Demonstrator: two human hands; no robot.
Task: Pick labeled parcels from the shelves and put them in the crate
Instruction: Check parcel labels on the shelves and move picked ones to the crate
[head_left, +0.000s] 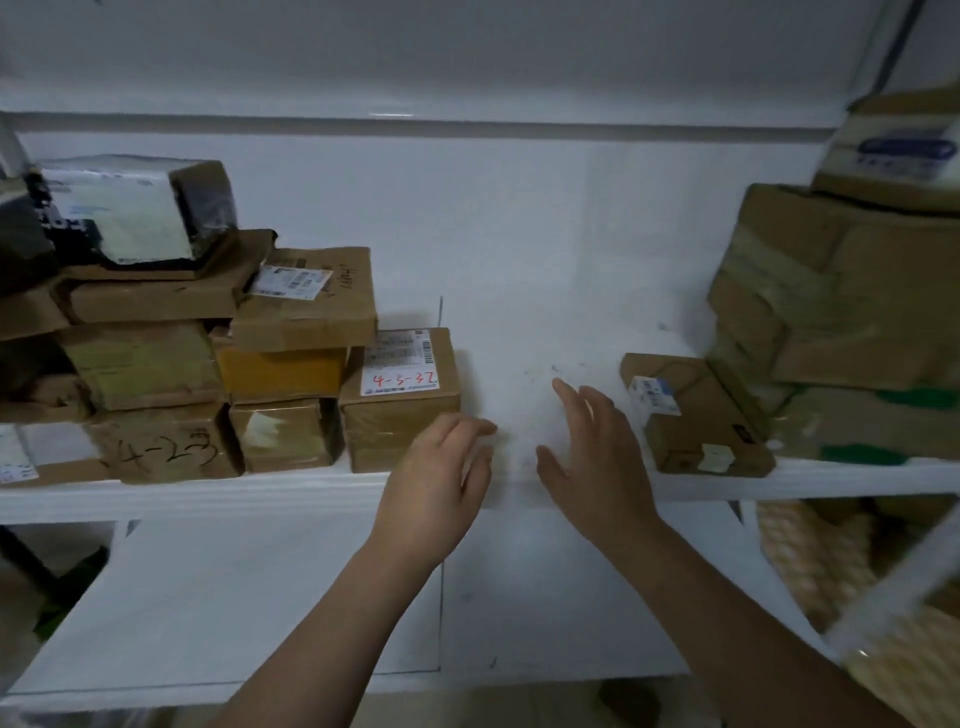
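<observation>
Just right of the "4-3-32" parcel (400, 395), left hand (436, 483) loose and empty, right hand (597, 452) beyond it, fingers spread, holding nothing, over the white shelf (519, 332)

One left hand (434, 480), one right hand (597, 457), two number-marked parcels (400, 395), one orange parcel (280, 371)

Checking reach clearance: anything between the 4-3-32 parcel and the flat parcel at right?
Head view: bare white shelf, no parcel; only the left hand and right hand hover there.
</observation>
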